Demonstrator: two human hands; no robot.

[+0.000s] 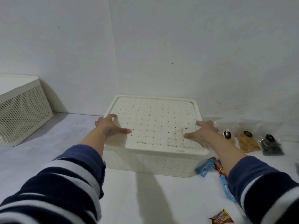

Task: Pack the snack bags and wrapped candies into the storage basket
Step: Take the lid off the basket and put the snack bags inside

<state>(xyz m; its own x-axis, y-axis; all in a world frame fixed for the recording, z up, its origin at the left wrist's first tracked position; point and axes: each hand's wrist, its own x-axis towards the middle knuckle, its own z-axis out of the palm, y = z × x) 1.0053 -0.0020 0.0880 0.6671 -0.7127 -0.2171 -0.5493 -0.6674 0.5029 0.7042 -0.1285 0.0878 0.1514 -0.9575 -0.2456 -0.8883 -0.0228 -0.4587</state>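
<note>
Two hands sit on the lid [155, 123] of the cream storage basket [150, 164], which stands on the white tabletop [145, 199] near the wall. The left hand [110, 126] grips the lid's left edge, thumb lying on top and fingers curled over the rim. The right hand [202, 131] grips the right edge the same way, thumb on top pointing inward. The lid is on, covering the basket.

Three clear snack bags lie on the tabletop just right of the basket: a pale one [227, 135] partly behind the right hand, a tan one [246, 141], and a dark one [271, 145]. Wrapped candies lie near the basket's front right corner: a blue one [204, 169], a red one [218, 167], another blue one [226, 189] partly under the right sleeve, and a red-and-yellow one [221, 218] at the bottom edge. A second perforated basket [24, 113] stands far left.
</note>
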